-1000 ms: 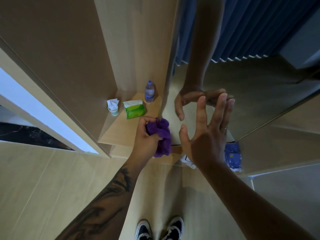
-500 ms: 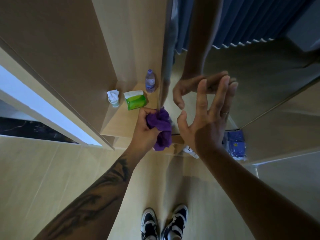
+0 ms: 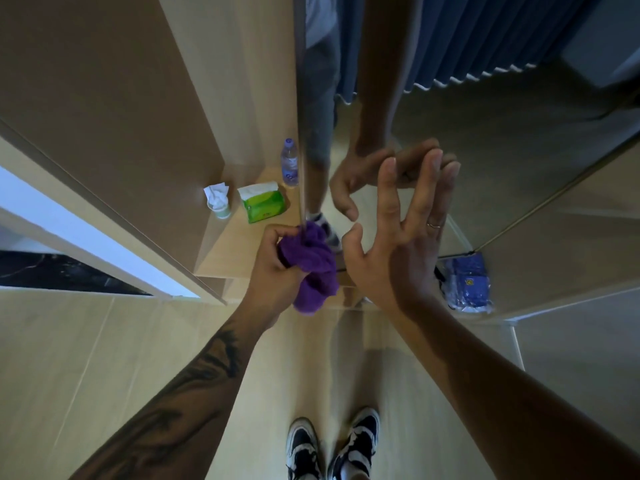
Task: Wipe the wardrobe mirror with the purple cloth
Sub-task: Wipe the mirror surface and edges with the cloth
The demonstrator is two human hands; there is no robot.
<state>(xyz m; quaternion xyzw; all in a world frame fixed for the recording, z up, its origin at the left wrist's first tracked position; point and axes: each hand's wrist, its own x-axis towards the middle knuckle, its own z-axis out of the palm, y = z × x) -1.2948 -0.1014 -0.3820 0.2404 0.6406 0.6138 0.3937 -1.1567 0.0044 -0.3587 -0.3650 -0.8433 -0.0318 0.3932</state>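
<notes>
The left hand (image 3: 273, 268) covers much of the purple cloth (image 3: 311, 268), so only the bunched right side and a lobe hanging below the fist show. The fingers are curled tight round the cloth, clamping it into a crumpled wad. Whether the cloth actually touches the glass cannot be told; it sits right at the left edge of the mirror (image 3: 485, 140), low down, just above the front edge of the shelf (image 3: 239, 244).

The right hand (image 3: 398, 251) is raised in front of the mirror with fingers spread and straight, holding nothing; a ring shows on one finger. Its fingertips look to be at the glass, meeting their reflection, though contact is hard to judge. This hand and forearm block a good part of the lower mirror.

On the shelf, toward its back corner, stand a water bottle (image 3: 290, 164), a green tissue pack (image 3: 265, 204) and a small cup (image 3: 219, 202) stuffed with white tissue. A blue packet (image 3: 467, 282) lies near the mirror's lower right corner. Black-and-white shoes (image 3: 332, 445) stand on the floor, cut off at the bottom.
</notes>
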